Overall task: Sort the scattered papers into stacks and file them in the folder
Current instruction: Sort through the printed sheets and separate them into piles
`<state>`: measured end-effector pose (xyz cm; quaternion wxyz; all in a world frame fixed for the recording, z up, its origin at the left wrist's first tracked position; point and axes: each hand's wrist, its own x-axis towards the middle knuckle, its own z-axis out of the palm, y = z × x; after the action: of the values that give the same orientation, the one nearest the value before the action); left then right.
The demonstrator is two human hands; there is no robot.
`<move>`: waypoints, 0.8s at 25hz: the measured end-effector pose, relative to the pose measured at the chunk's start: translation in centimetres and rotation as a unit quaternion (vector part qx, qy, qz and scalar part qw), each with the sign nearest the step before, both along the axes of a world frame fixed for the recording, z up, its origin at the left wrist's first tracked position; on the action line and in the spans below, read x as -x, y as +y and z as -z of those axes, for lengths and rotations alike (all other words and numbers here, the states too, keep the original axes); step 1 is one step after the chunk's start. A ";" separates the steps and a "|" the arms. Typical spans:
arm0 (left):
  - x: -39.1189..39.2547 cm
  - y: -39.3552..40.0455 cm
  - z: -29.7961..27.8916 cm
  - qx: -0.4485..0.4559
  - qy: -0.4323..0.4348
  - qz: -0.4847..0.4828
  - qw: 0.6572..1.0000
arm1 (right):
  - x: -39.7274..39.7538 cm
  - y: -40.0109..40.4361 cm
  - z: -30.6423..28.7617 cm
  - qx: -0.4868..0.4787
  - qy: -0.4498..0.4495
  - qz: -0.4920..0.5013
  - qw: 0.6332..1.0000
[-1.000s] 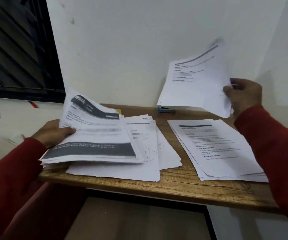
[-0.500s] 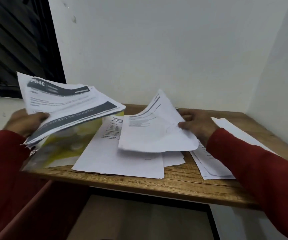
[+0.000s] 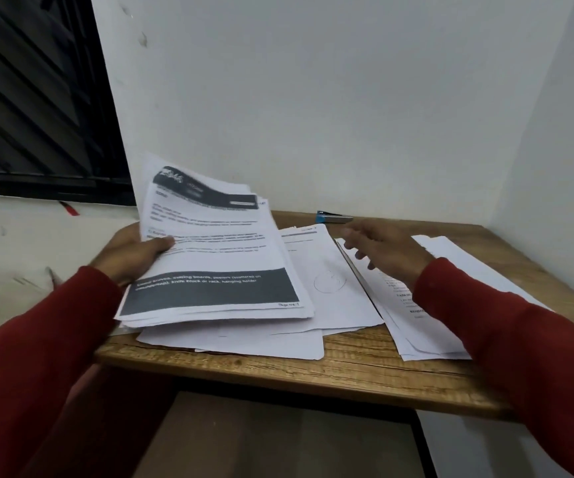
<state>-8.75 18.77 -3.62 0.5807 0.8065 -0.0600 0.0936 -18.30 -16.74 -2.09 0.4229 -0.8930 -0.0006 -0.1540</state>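
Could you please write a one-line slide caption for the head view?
Left hand grips a sheaf of printed pages while the open right hand hovers over papers.

Left hand (image 3: 134, 255) at the left of view, thumb laid flat on top of a thick white printed paper bundle with dark grey bands (image 3: 216, 257), fingers hidden beneath it. Right hand (image 3: 387, 251) reaches forward and left, fingers spread and loosely bent (blurred), holding nothing. Both forearms in dark red sleeves (image 3: 506, 339).

A plain home study corner: small wooden desk (image 3: 347, 370), printed papers (image 3: 334, 305), stapler (image 3: 334, 218), barred window (image 3: 30, 98).
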 end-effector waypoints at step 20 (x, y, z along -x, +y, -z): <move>1.6 -10.8 0.7 0.262 -0.017 0.190 0.946 | -1.4 -1.1 1.6 -0.394 -0.083 0.011 0.915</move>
<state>-10.35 7.96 -4.34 0.7777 0.5974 -0.1953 0.0071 -16.90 -17.88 -3.66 0.7374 -0.6377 0.0350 -0.2199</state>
